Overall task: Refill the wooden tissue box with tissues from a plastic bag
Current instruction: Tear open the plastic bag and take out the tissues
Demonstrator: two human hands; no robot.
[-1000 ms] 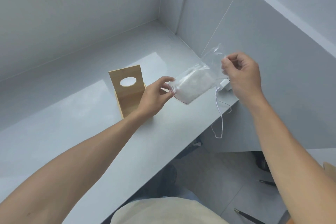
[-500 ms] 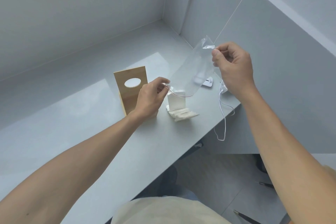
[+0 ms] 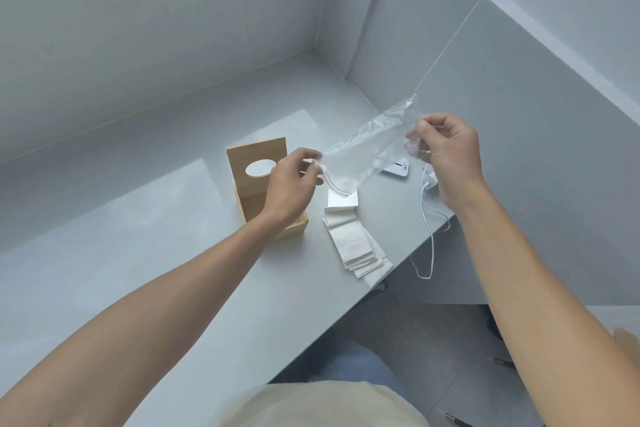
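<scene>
Left hand (image 3: 292,180) and right hand (image 3: 446,149) pinching a clear, limp bag (image 3: 363,152) now emptied, folded white tissues (image 3: 356,243) fallen flatter on grey table (image 3: 138,253), right of wooden box (image 3: 263,191)

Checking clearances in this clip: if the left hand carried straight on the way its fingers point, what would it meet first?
The left hand points rightward along the plastic bag already pinched in its grip. Beyond that, probably the right hand holding the bag's other end, though depth is unclear from one view.
</scene>
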